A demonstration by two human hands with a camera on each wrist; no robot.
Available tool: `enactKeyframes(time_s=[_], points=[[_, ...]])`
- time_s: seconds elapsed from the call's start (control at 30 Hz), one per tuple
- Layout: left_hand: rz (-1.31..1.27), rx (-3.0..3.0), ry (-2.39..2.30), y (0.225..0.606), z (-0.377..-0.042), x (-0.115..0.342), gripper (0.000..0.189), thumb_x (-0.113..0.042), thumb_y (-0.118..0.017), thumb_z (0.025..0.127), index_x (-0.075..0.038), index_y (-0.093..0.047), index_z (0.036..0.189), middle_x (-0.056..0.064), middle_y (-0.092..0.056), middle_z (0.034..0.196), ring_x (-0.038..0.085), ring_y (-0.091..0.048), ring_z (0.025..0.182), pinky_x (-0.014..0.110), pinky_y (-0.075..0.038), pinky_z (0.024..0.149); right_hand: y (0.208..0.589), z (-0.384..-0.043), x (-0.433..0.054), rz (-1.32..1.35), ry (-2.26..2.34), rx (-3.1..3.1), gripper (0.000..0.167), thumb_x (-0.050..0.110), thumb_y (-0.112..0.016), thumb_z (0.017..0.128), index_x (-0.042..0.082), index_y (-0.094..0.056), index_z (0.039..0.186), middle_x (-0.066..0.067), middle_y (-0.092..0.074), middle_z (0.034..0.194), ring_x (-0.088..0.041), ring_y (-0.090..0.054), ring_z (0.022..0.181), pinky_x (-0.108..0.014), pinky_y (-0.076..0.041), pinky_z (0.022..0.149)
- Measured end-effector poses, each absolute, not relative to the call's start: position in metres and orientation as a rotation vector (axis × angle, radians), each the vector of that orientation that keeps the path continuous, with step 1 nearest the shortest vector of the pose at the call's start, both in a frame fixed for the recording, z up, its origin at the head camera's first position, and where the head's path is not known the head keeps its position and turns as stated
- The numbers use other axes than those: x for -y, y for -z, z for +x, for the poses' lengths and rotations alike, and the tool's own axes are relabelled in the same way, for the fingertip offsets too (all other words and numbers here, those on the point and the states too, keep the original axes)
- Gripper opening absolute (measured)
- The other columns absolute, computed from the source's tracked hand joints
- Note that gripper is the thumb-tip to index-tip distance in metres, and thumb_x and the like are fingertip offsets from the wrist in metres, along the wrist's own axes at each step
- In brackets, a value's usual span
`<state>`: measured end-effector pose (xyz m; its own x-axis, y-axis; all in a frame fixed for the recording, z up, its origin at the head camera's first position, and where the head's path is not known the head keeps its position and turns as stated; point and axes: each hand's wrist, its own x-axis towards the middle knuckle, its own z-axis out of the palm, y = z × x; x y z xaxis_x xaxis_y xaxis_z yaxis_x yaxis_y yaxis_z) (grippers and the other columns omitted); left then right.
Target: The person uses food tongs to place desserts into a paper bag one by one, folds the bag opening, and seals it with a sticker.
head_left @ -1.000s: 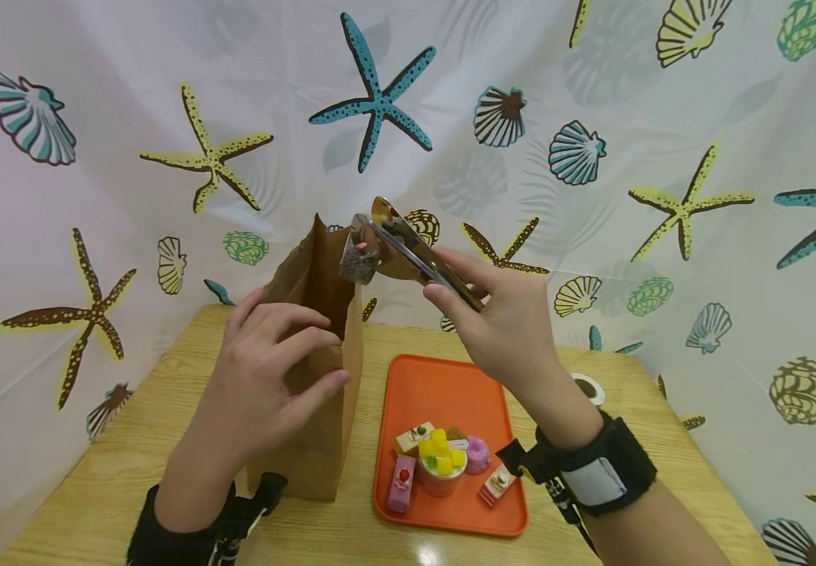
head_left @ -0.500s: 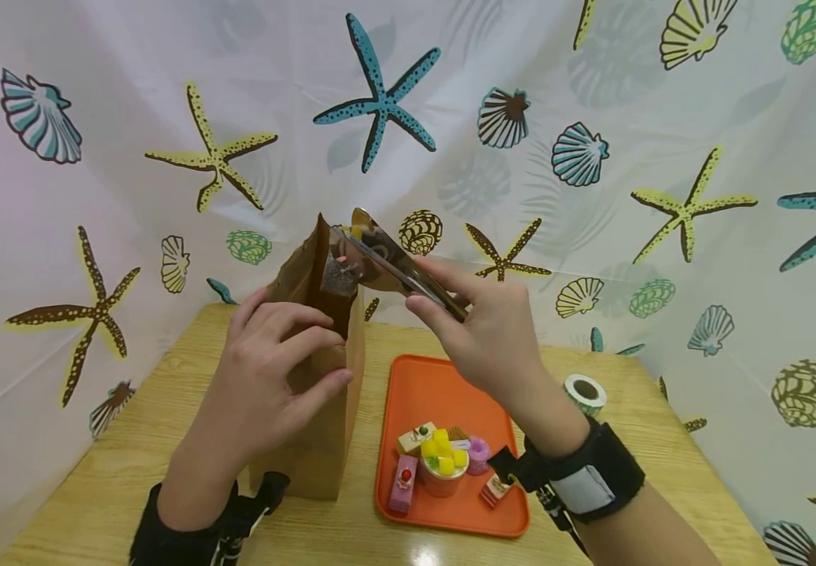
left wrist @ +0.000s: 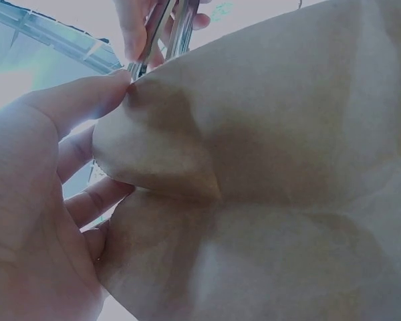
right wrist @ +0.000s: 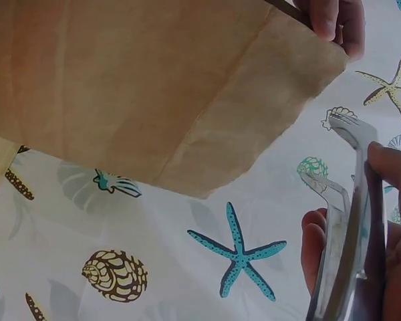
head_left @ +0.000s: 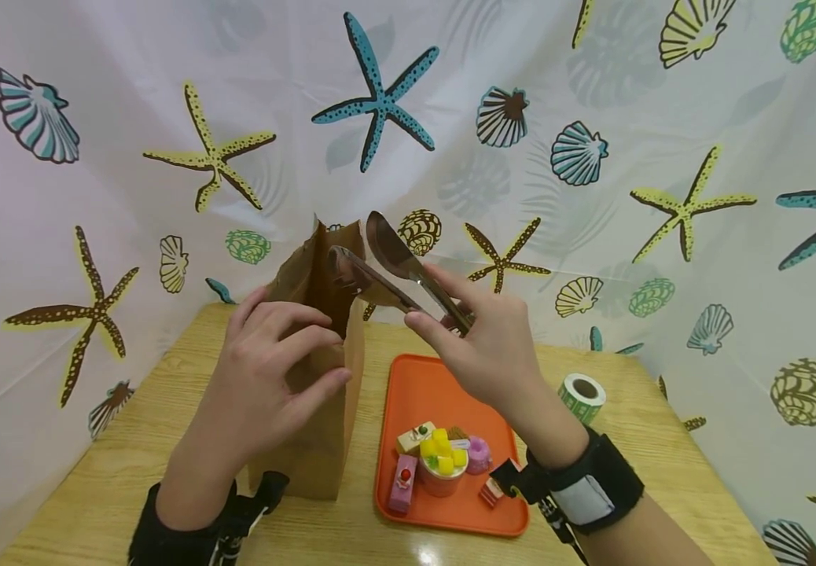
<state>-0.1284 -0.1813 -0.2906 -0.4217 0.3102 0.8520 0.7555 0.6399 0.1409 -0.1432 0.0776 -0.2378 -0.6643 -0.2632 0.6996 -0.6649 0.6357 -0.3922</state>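
Note:
A tall brown paper bag (head_left: 323, 464) stands upright on the table with its mouth gaping. My left hand (head_left: 266, 369) holds the near rim; in the left wrist view its thumb lies on one side of the paper (left wrist: 267, 167) and the fingers on the other. Metal tongs (head_left: 390, 244) are gripped in my right hand (head_left: 496, 338) beside the bag's mouth. Their two arms are spread, and nothing sits between the tips, as the right wrist view of the tongs (right wrist: 361, 207) also shows. The bag's inside bottom is hidden.
An orange tray (head_left: 422, 385) lies right of the bag. On it are a cup (head_left: 442, 475) topped with yellow cubes, a pink cake (head_left: 402, 483), a cream cake (head_left: 411, 438), a purple ring cake (head_left: 479, 454) and a layered slice (head_left: 491, 491). A label roll (head_left: 581, 405) stands farther right.
The tongs carried a small grey-speckled piece left to the bag's mouth. Now they are spread and the piece is out of sight. My left hand has stayed on the rim.

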Motion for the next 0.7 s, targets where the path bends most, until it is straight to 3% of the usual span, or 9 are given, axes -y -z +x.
enactKeyframes(time_s=[0.17, 0.33, 0.43, 0.57, 0.7], points=[[-0.836, 2.000, 0.667, 0.290, -0.129, 0.181, 0.025, -0.028, -0.087, 0.082, -0.016, -0.076, 0.099, 0.008, -0.071, 0.111, 0.028, -0.064, 0.110, 0.065, -0.026, 0.120, 0.242, -0.144, -0.087, 0.740, -0.894, 2.256, 0.058, 0.026, -0.077, 0.096, 0.015, -0.057, 0.149, -0.013, -0.078, 0.117, -0.014, -0.073, 0.069, -0.027, -0.049, 0.051], [-0.839, 1.994, 0.674, 0.289, -0.128, 0.181, 0.023, -0.028, -0.086, 0.082, -0.016, -0.076, 0.099, 0.007, -0.071, 0.111, 0.028, -0.065, 0.110, 0.064, -0.027, 0.120, 0.249, -0.147, -0.096, 0.761, -0.900, 2.309, 0.048, 0.035, -0.058, 0.107, 0.013, -0.053, 0.150, -0.011, -0.072, 0.097, -0.012, -0.056, 0.058, -0.027, -0.044, 0.050], [-0.838, 1.997, 0.679, 0.290, -0.128, 0.181, 0.022, -0.028, -0.086, 0.082, -0.017, -0.076, 0.098, 0.008, -0.072, 0.110, 0.028, -0.065, 0.110, 0.064, -0.026, 0.120, 0.254, -0.148, -0.101, 0.745, -0.901, 2.357, 0.051, 0.041, -0.049, 0.111, 0.010, -0.051, 0.152, -0.007, -0.064, 0.086, -0.011, -0.047, 0.054, -0.028, -0.041, 0.051], [-0.837, 1.998, 0.682, 0.290, -0.128, 0.180, 0.022, -0.028, -0.086, 0.082, -0.018, -0.076, 0.098, 0.007, -0.072, 0.110, 0.027, -0.065, 0.110, 0.064, -0.026, 0.120, 0.257, -0.149, -0.106, 0.733, -0.897, 2.394, 0.062, 0.052, -0.043, 0.110, 0.009, -0.049, 0.154, -0.005, -0.062, 0.083, -0.012, -0.049, 0.057, -0.028, -0.042, 0.054], [-0.839, 1.994, 0.679, 0.290, -0.128, 0.180, 0.022, -0.028, -0.086, 0.082, -0.017, -0.076, 0.098, 0.007, -0.072, 0.110, 0.027, -0.065, 0.110, 0.064, -0.027, 0.120, 0.259, -0.148, -0.111, 0.738, -0.897, 2.409, 0.068, 0.064, -0.043, 0.105, 0.011, -0.056, 0.146, -0.004, -0.064, 0.085, -0.014, -0.054, 0.064, -0.029, -0.046, 0.057]])
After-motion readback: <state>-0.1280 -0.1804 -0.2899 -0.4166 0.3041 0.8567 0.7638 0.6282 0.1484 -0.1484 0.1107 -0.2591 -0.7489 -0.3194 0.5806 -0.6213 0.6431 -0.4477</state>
